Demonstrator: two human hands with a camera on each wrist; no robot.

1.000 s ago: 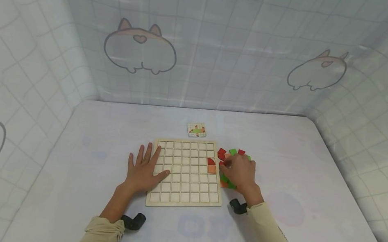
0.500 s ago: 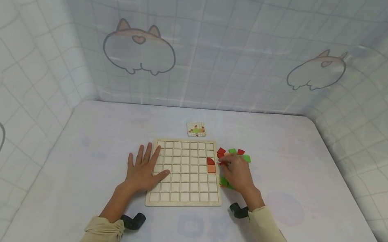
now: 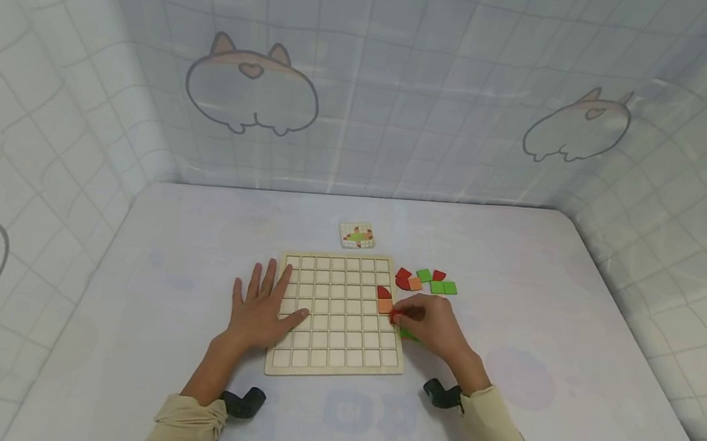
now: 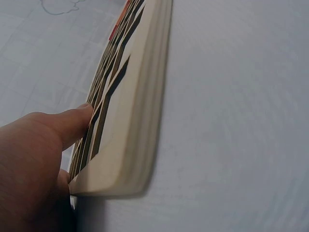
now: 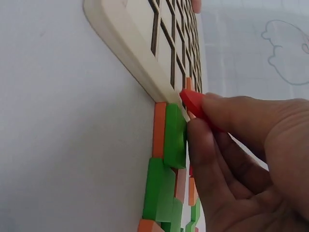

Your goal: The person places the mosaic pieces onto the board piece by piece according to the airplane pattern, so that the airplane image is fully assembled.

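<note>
A wooden grid board (image 3: 331, 334) lies flat on the table. In its right column sit a red quarter-round tile (image 3: 383, 293) and, just below it, an orange square tile (image 3: 385, 306). My left hand (image 3: 260, 319) rests spread on the board's left edge, thumb reaching onto the cells. With thumb and fingers my right hand (image 3: 436, 329) pinches a red tile (image 5: 195, 102) over the board's right edge, just below the orange tile; the fingers cover much of it. Under and beside that hand lie green and orange tiles (image 5: 175, 135), stacked against the board's side.
Beyond the right hand lie loose green tiles (image 3: 443, 287), with red and orange ones beside them. A small pattern card (image 3: 357, 235) lies behind the board. Black wrist mounts (image 3: 244, 402) jut from both wrists. Cloth walls with drawings enclose the table.
My right hand has come out of the tile pile with a red tile and moved slightly left and nearer, to the board's edge. More loose tiles show behind it. The left hand stays put.
</note>
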